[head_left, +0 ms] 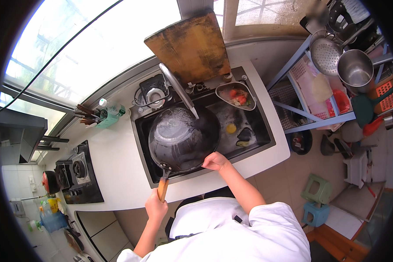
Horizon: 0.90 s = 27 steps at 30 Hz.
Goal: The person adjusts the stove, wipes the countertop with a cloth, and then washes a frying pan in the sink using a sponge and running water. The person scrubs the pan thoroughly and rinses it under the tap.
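Note:
A large dark wok [185, 148] lies over the left part of the black double sink [147, 162], apparently with its rounded underside up, looking wet. My left hand [155, 205] is wrapped round its wooden handle [163, 188], which points toward me. At the wok's near right edge, my right hand [215, 161] is closed on the rim, its fingertips partly hidden. The curved metal faucet [177, 88] reaches over the wok. In the right basin, soapy-looking water surrounds a small yellow round thing [231, 128] and a dark item [245, 136] I cannot make out.
A strainer basket [220, 92] with food scraps sits at the sink's far right corner. Behind the faucet leans a big wooden board [190, 48]. Left stands a gas stove [79, 171]; a blue rack [310, 120] with pots is on the right. Two stools [316, 189] stand on the floor.

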{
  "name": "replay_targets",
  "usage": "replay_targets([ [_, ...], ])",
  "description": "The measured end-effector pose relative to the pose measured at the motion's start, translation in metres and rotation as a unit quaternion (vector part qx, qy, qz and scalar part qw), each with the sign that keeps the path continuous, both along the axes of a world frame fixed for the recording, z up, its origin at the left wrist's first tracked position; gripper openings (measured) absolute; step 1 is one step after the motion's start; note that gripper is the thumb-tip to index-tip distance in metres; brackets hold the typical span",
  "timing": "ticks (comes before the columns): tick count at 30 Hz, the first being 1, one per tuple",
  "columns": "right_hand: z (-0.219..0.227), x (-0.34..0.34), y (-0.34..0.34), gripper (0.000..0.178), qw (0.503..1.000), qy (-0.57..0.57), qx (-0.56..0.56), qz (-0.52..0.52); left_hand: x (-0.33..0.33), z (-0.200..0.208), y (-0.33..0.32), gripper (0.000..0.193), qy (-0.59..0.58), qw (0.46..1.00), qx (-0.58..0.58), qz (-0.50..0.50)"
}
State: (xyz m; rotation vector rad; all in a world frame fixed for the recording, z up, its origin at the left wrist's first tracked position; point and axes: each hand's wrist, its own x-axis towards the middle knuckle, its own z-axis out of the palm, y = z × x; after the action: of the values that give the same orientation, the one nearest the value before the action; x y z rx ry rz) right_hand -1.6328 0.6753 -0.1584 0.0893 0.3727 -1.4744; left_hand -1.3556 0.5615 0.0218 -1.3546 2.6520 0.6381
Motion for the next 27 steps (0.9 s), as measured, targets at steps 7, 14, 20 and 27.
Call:
replay_targets([
  [7, -0.011, -0.007, 0.02, 0.01, 0.996, 0.001, 0.059, -0.062, -0.02, 0.003, -0.008, 0.021, -0.009, 0.994, 0.104, 0.01],
  [14, -0.005, -0.012, 0.042, 0.014, 0.981, -0.068, 0.102, -0.151, -0.053, 0.004, -0.042, 0.022, -0.038, 0.99, 0.094, -0.1],
  [20, 0.023, -0.021, 0.034, 0.033, 0.967, -0.136, 0.014, -0.215, -0.105, 0.03, -0.081, 0.02, -0.139, 0.971, 0.085, -0.176],
  [27, 0.009, -0.027, 0.028, 0.048, 0.938, -0.205, -0.035, -0.278, -0.161, 0.052, -0.106, 0.023, -0.192, 0.95, 0.092, -0.227],
])
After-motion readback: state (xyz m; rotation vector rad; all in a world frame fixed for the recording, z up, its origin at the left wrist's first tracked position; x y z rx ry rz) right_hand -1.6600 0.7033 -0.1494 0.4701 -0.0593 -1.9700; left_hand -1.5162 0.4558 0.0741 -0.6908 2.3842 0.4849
